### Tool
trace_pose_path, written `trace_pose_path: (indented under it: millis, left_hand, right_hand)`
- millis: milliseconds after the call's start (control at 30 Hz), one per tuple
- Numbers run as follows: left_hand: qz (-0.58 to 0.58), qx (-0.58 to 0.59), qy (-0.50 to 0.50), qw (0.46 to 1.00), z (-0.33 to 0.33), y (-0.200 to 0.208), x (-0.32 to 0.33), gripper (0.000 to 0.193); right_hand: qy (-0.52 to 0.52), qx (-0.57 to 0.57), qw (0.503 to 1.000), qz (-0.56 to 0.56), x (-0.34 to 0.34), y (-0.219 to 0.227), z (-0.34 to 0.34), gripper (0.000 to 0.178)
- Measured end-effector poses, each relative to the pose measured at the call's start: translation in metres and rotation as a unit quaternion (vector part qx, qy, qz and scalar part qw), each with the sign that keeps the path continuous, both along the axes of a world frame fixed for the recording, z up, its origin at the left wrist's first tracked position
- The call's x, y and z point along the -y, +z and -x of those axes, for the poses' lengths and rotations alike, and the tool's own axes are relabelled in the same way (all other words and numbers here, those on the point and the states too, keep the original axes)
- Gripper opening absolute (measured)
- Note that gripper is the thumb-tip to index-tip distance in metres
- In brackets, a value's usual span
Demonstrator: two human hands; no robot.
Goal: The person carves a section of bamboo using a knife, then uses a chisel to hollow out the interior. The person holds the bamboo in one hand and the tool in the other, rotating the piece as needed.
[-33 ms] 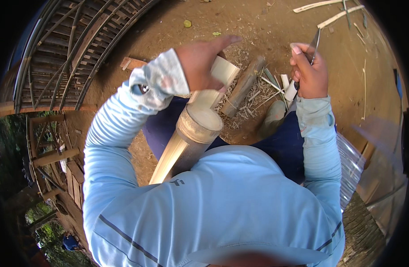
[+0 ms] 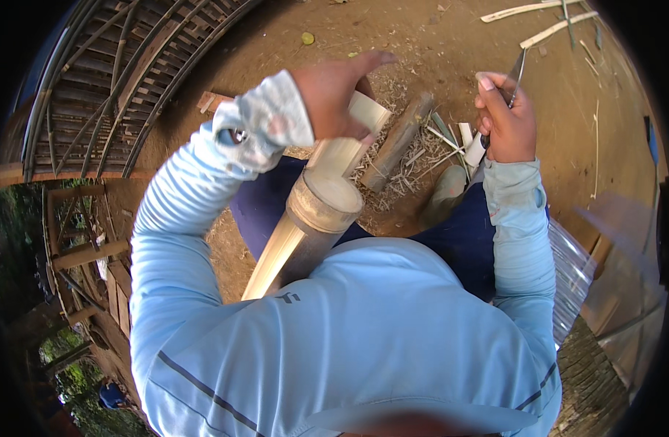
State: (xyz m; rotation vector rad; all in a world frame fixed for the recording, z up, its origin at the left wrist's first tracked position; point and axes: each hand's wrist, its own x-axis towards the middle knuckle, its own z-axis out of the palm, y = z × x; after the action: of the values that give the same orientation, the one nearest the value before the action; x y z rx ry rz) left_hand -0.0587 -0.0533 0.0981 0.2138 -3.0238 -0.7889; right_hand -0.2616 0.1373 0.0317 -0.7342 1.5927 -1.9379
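Note:
A thick bamboo pole point(image 2: 324, 207) lies slanting across my lap, with its near stretch split open to pale wood. Beyond the ringed node, a pale cut-open section reaches forward. My left hand point(image 2: 338, 98) curls round that far section from the left side. Its thumb rests on the near part, one finger stretches out to the right, and the other fingers partly hide behind the bamboo. My right hand point(image 2: 506, 120), off to the right, is closed round the handle of a knife point(image 2: 518, 76). The thin blade points forward, apart from the bamboo.
A short round log point(image 2: 400, 142) lies on the dirt ground among shavings point(image 2: 415, 160), beside my foot point(image 2: 449, 191). Pale bamboo strips point(image 2: 557, 30) lie at the far right. A slatted bamboo structure point(image 2: 123, 80) stands at far left, and clear plastic sheeting point(image 2: 571, 269) at right.
My left hand and forearm have shifted very slightly, hand still at the bamboo. My right hand keeps the knife in nearly the same place.

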Motion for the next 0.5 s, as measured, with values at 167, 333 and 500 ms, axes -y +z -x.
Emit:
trace_pose_path:
  millis: [167,333,500]
  left_hand:
    - [-0.040,-0.140,0.153,0.977,0.058,0.023,0.033,0.055]
    - [-0.327,-0.200,0.146,0.912,0.042,0.036,0.030,0.045]
    - [-0.379,-0.017,0.080,0.922,-0.033,-0.032,-0.005,0.063]
  right_hand:
    - [0.009,0.009,1.000,0.000,-0.001,-0.008,0.008,0.022]
    - [0.080,-0.002,0.996,-0.030,-0.004,-0.009,0.000,0.022]
    - [0.152,-0.040,0.984,-0.084,-0.002,-0.009,-0.011,0.024]
